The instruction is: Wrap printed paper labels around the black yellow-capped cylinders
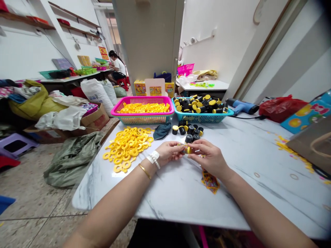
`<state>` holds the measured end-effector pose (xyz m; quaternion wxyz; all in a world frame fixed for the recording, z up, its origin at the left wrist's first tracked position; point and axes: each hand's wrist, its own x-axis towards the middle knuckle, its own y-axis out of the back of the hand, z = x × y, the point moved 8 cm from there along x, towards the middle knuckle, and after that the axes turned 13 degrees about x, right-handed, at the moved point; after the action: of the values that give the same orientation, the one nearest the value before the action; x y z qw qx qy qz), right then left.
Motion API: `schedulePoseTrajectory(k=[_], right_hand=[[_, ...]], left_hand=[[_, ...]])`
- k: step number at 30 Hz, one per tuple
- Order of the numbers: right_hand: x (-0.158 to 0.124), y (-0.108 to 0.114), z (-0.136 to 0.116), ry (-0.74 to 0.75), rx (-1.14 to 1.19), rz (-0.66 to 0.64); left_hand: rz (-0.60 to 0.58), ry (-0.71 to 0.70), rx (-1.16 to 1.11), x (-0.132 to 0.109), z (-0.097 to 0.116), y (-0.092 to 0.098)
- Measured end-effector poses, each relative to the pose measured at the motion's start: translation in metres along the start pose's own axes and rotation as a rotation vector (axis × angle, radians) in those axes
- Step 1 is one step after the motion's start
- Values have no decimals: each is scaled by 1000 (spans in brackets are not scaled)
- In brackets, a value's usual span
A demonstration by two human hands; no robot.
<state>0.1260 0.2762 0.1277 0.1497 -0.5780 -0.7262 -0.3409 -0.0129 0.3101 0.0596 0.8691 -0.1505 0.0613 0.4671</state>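
Yellow tips the little tub (189, 150) held over the table (168, 199), between the left hand (169, 152) and right hand (209, 157). Fingers of both pinch it, almost closed. It looks light, hard, maybe slippery; best hold its round sides.

Rings (133, 152) lie left of cylinders (190, 130), before two baskets (141, 120) on the table (170, 198).
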Motion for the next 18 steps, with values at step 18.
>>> schedulePoseTrajectory(k=[18], right_hand=[[-28,-14,50,-852,839,302]], left_hand=[[163,-534,400,-17,47,-18]])
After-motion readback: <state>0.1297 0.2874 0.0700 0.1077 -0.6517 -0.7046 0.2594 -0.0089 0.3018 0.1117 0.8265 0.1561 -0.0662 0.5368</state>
